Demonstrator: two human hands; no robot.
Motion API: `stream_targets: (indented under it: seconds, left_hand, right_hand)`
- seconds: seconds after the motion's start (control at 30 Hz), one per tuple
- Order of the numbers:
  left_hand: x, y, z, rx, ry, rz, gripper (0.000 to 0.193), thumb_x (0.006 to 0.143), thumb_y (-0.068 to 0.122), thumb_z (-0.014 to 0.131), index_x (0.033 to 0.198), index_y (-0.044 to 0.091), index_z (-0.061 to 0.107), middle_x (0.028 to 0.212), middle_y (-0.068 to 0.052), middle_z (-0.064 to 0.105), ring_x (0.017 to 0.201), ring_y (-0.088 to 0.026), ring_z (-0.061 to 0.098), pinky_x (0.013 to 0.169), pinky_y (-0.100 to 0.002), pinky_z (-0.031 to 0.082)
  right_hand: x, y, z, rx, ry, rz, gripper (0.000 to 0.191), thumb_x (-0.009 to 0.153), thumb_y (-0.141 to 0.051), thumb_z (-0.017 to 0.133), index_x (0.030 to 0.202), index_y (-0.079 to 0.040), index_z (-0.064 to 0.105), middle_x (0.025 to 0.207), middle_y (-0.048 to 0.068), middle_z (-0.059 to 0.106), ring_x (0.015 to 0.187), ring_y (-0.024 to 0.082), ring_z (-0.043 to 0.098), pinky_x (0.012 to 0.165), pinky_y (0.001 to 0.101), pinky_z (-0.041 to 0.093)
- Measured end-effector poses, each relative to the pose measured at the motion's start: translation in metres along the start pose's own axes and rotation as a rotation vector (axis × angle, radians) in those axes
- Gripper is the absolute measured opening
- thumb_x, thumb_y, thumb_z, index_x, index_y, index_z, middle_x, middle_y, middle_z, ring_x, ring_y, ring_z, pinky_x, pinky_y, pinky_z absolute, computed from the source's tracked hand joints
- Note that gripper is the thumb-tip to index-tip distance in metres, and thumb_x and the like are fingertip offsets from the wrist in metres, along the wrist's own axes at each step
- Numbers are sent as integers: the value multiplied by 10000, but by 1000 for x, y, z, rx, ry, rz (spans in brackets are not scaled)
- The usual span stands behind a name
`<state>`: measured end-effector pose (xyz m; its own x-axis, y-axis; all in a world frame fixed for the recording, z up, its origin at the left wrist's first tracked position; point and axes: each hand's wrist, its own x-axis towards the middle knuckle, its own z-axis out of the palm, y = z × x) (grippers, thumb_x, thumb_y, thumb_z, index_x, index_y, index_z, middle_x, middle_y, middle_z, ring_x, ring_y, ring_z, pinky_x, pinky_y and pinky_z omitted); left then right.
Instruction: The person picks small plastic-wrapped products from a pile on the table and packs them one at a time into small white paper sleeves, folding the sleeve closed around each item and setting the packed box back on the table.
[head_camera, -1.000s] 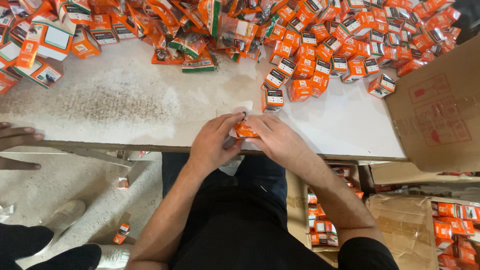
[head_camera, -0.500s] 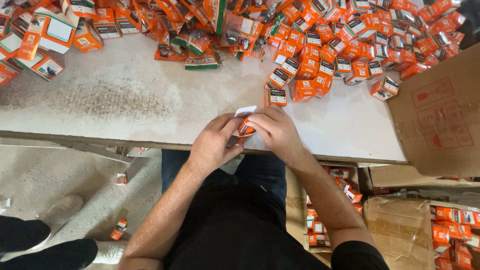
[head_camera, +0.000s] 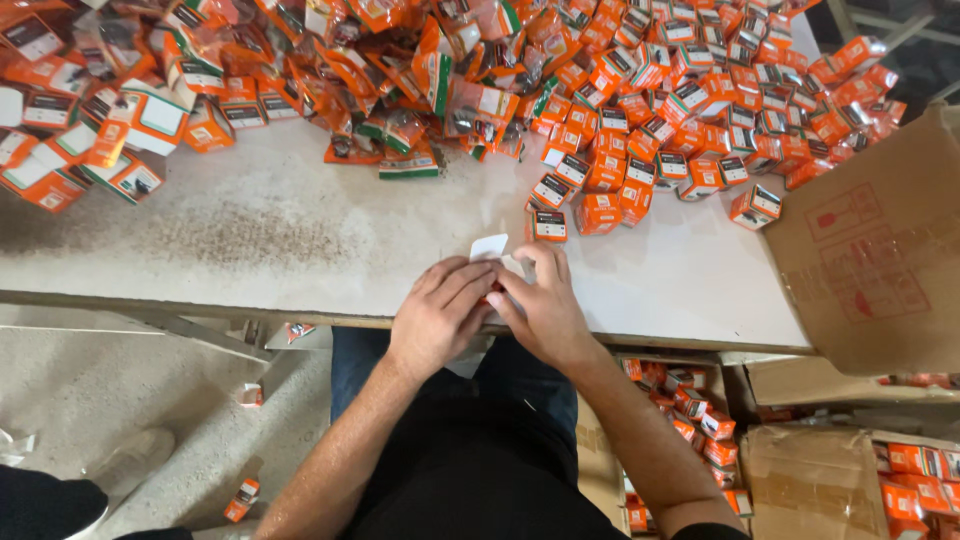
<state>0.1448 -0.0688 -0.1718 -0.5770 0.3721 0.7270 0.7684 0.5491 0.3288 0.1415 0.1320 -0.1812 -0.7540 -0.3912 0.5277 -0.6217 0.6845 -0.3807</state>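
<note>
My left hand (head_camera: 437, 320) and my right hand (head_camera: 541, 305) meet at the front edge of the white table (head_camera: 270, 250). Together they close around one small orange box (head_camera: 494, 292), which is almost fully hidden by my fingers. Its white end flap (head_camera: 489, 247) sticks up open above my fingertips. The nearest loose boxes are small orange ones (head_camera: 548, 224) lying just beyond my right hand.
A large heap of small orange boxes (head_camera: 640, 90) covers the far side of the table. A brown cardboard carton (head_camera: 880, 250) stands at the right edge. More cartons with orange boxes (head_camera: 700, 420) sit on the floor at the right. Someone's shoe (head_camera: 125, 460) is at lower left.
My hands have closed more tightly over the orange box, which showed more before. Another person's hand at the left table edge a second ago is out of view. The camera has shifted slightly.
</note>
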Motion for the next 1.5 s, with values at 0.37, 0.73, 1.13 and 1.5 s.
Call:
stream_targets:
  seconds: [0.37,0.73,1.13,1.5]
  left_hand:
    - [-5,1,4,-65,-32,-132,312,828,88,796,1109,62,662,1250,-96,666,1104,-304,698,874,-382,605]
    - [-7,-5,3,-172,-80,-189,340,788,73,805,1081,82,633,1337,-122,645,1074,-327,708,815,-384,612]
    - [-8,-5,5,-269,-91,-281,549,818,105,819,1280,87,521,1267,-103,682,1099,-325,699,871,-390,600]
    - [-5,-2,-4,-201,-62,-94,296,851,109,788,1117,95,658,1276,-115,646,1105,-326,678,899,-408,587]
  right_hand:
    - [-13,10,14,220,164,10,477,877,-78,773,1335,-33,649,1352,159,577,1163,312,569,973,398,504]
    - [-13,12,22,728,107,390,543,905,-49,733,1368,-68,449,1165,106,649,928,267,637,875,353,541]
    - [-12,10,13,438,117,94,292,900,-16,737,1188,-25,690,1288,151,671,1189,319,678,1000,376,554]
    - [-16,7,18,359,174,44,238,921,-28,742,1155,-27,698,1259,169,663,1135,321,689,925,362,579]
